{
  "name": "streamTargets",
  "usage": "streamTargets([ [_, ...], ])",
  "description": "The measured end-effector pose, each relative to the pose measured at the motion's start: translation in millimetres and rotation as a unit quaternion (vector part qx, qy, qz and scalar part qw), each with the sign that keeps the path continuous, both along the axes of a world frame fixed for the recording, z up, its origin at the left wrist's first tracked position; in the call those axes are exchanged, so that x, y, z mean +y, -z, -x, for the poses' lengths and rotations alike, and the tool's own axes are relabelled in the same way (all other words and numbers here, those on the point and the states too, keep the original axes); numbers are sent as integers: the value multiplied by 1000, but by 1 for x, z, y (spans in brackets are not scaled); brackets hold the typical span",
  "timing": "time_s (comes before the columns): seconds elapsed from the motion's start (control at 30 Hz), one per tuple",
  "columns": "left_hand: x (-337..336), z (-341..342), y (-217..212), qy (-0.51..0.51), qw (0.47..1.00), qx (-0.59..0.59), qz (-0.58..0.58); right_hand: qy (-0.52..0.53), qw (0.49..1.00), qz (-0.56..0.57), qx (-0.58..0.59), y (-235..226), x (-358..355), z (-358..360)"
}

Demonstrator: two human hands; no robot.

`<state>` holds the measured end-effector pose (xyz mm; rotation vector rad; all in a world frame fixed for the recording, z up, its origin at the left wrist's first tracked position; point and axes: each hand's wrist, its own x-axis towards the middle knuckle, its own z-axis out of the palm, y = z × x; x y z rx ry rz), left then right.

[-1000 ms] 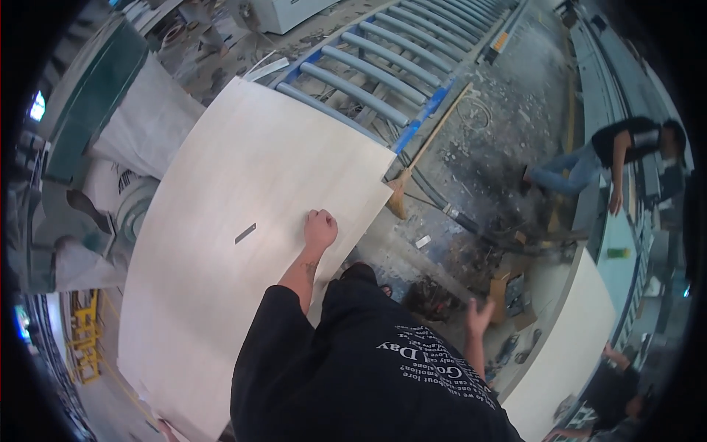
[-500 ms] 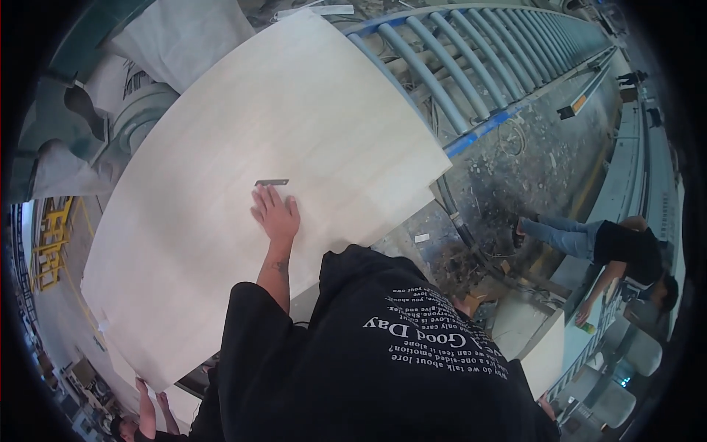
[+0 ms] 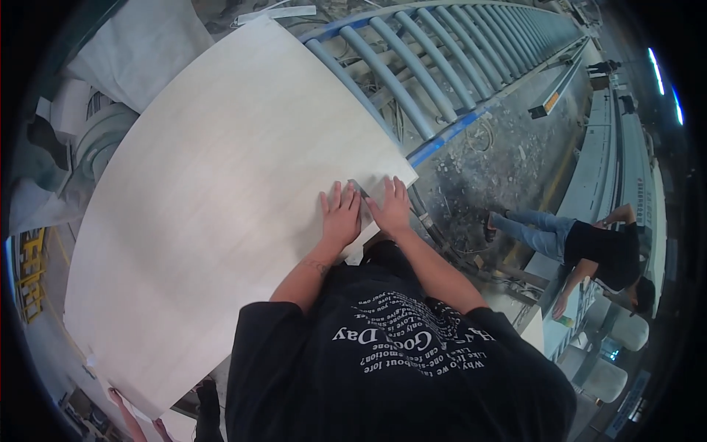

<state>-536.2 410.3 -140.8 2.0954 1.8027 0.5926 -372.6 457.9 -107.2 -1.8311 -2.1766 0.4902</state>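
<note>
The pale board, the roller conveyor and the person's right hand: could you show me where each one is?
Pale board [image 3: 210,195], head view: bare middle of its top face.
Roller conveyor [image 3: 388,79], head view: a grey roller near the board.
Right hand [image 3: 393,212], head view: back of the hand.

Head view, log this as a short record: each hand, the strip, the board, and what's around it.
Left hand: palm down on the pale board, fingers apart
Right hand: open on the board near its right-hand edge, thumb toward the other hand
Strip: thin dark strip between the hands; cannot tell whether gripped
Beyond the board: a row of grey rollers
Right side: a person in a black top and jeans
Lower left: another person's hand at the board's edge
</note>
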Motion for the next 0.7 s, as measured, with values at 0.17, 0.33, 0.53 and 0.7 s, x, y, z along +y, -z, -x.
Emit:
streamTargets([
  [0.17,1,19,11,-16,992,-121,36,-95,995,-17,-37,7,28,5],
  [0.33,-3,74,22,-187,978,-86,-42,-179,983,1,48,14,53,-14],
  [0.53,79,75,21,-491,867,8,86,-236,966,9,102,20,115,-46],
  [0.7,193,85,33,-776,605,26,174,-309,947,-34,82,21,175,-60],
])
